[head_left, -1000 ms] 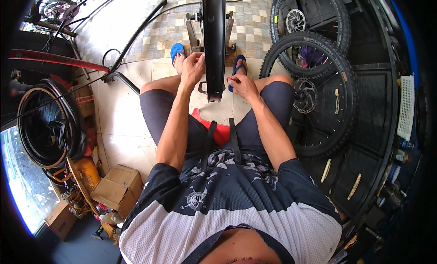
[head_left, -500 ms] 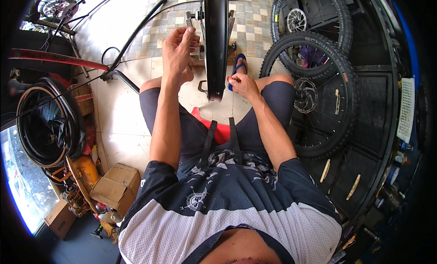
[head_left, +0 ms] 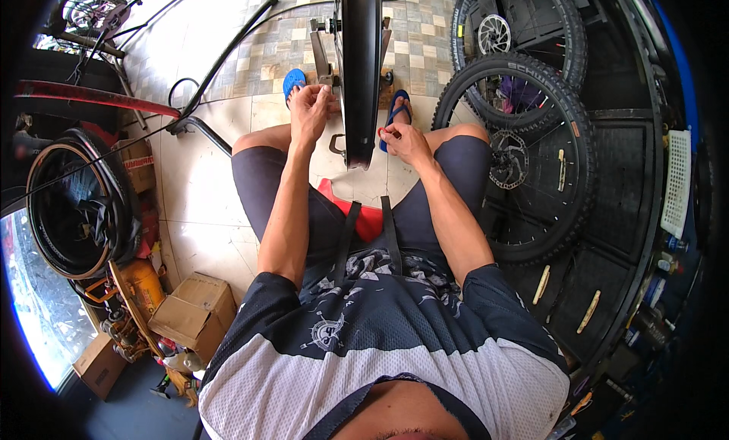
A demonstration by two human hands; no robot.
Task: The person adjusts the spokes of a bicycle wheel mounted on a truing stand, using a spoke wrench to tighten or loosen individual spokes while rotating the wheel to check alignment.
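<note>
A black bicycle wheel rim [head_left: 360, 83] without a tyre stands upright, edge-on to me, in a metal truing stand [head_left: 320, 49] on a wooden base. Close to the rim's left side is my left hand [head_left: 310, 112], its fingers curled in and the thumb against them. Whatever these fingertips may pinch is hidden. On the other side, low beside the rim, my right hand [head_left: 408, 144] pinches a small red spoke wrench [head_left: 382, 132]. A dark metal caliper arm [head_left: 337, 144] of the stand shows under the rim's left edge.
Two wheels with knobby tyres [head_left: 524, 68] lean at the right over black panels. At the left are stacked tyres [head_left: 76, 205], a cardboard box [head_left: 194, 315] and a black tube frame [head_left: 220, 68]. My feet in blue flip-flops [head_left: 294, 81] flank the stand.
My left hand has come down and nearer to me along the rim's left side, uncovering my left foot and part of the stand. My right hand has hardly moved.
</note>
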